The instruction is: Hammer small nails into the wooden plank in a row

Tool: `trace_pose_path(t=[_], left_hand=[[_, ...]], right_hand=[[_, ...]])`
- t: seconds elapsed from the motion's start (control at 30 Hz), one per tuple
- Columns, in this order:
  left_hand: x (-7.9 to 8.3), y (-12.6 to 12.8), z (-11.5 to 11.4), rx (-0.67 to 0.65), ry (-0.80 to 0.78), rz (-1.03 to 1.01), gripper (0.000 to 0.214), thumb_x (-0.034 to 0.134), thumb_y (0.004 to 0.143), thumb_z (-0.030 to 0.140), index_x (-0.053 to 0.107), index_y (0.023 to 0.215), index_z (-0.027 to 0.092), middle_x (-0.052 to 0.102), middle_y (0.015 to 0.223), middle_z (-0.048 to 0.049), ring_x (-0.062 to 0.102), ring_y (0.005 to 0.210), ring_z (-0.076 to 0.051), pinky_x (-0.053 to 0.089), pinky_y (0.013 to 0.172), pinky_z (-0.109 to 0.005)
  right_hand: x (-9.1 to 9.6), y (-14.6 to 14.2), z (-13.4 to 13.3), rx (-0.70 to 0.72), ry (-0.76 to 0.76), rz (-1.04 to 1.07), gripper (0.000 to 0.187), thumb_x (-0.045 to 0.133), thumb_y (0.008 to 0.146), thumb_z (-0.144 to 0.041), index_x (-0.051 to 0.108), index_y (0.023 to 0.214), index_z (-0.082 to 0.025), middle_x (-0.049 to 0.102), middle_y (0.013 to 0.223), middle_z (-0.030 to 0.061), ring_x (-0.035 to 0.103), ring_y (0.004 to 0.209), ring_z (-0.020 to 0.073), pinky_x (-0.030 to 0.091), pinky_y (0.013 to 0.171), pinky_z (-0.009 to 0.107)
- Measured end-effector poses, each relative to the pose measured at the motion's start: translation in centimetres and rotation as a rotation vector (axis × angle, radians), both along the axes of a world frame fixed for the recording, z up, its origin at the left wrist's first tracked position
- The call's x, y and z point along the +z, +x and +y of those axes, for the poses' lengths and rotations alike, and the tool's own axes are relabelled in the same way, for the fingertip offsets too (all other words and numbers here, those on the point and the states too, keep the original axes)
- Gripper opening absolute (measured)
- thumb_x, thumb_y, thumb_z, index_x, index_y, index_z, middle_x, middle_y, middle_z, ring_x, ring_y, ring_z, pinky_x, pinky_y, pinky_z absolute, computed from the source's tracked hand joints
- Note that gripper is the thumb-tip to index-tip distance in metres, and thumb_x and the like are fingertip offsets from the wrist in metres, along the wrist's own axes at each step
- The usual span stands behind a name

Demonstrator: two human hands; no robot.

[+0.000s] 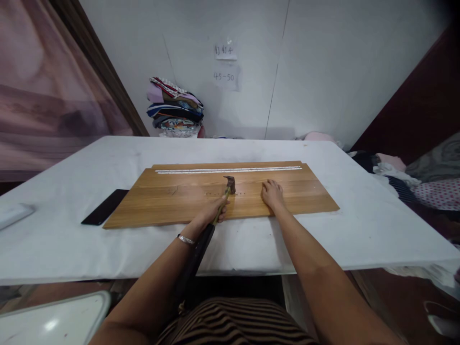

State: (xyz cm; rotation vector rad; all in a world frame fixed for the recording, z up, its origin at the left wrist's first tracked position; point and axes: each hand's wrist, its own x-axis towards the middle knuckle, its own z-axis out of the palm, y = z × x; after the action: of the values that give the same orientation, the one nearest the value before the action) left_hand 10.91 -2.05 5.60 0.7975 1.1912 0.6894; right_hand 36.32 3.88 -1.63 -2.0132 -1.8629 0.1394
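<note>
My left hand [215, 210] is closed around the handle of a claw hammer [230, 185], whose head is over the middle of a wooden board [143, 206]. Close to the hammer head, a row of small dark marks [240, 193], perhaps nails or holes, runs along the board. My right hand [272, 194] lies on the board to the right of that row. Its fingers are slightly bent against the wood, and no object shows in it. Two pale strips [230, 170] stretch side by side along the board's far edge.
Beneath the board is a table with a white cloth [233, 249]. A flat black object [104, 207] lies at the board's left, and a white item [16, 214] farther left. Folded clothes [176, 108] are stacked by the wall, which carries paper notes [226, 76]. More fabric [402, 177] lies at right.
</note>
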Motion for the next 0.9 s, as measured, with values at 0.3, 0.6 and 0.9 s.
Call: trace_pose_path(t=[0.3, 0.6, 0.9], left_hand=[[0.19, -0.12, -0.12, 0.002, 0.016, -0.007, 0.041, 0.057, 0.087, 0.056, 0.050, 0.092, 0.016, 0.043, 0.055, 0.0087, 0.036, 0.035, -0.005, 0.027, 0.036, -0.020], [-0.15, -0.27, -0.01, -0.006, 0.019, -0.023, 0.043, 0.060, 0.085, 0.058, 0.050, 0.091, 0.016, 0.043, 0.055, 0.0086, 0.037, 0.035, -0.006, 0.027, 0.036, -0.019], [0.15, -0.06, -0.04, -0.001, -0.008, 0.010, 0.036, 0.051, 0.092, 0.052, 0.049, 0.091, 0.016, 0.042, 0.054, 0.0086, 0.036, 0.034, -0.006, 0.027, 0.035, -0.020]], right_hand=[[-0.48, 0.18, 0.25, 0.003, 0.022, 0.005, 0.035, 0.040, 0.095, -0.023, 0.068, 0.117, -0.020, 0.058, 0.136, 0.0121, 0.046, 0.127, 0.0246, 0.026, 0.108, 0.042], [-0.29, 0.11, 0.23, 0.000, 0.011, -0.002, 0.036, 0.040, 0.095, -0.022, 0.067, 0.118, -0.020, 0.058, 0.137, 0.0119, 0.045, 0.128, 0.0254, 0.026, 0.108, 0.042], [-0.18, 0.09, 0.25, 0.005, 0.002, 0.004, 0.036, 0.040, 0.095, -0.022, 0.067, 0.119, -0.019, 0.058, 0.137, 0.0126, 0.045, 0.128, 0.0253, 0.027, 0.108, 0.042]])
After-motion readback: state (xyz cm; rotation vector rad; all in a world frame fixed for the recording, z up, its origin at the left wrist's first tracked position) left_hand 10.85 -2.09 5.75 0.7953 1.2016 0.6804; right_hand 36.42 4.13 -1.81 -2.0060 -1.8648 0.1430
